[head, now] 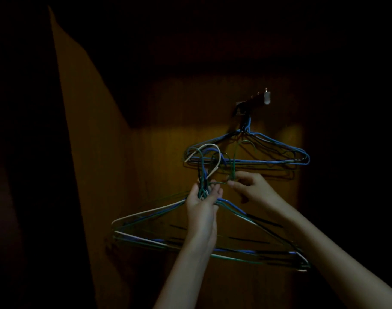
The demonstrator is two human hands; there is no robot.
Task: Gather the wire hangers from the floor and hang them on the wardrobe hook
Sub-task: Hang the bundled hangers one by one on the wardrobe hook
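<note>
The room is very dark; only a brown wooden wardrobe panel (pixel 128 197) is lit, with a slanted lit strip of it running up at the left. Two bare hands reach up in front of it. The left hand (pixel 203 204) grasps the necks of a bundle of wire hangers (pixel 159 233), white, blue, green and dark ones, too tangled to count; their hooks rise above the fingers, a white one foremost. The right hand (pixel 249 186) pinches a single green hanger hook (pixel 234 168) just beside the bundle. Above and to the right, a second cluster of hung hangers (pixel 268 150), mostly blue and dark, dangles from the wardrobe hook (pixel 245 117), a rail with several small pegs. The hung cluster overlaps the raised hooks.
</note>
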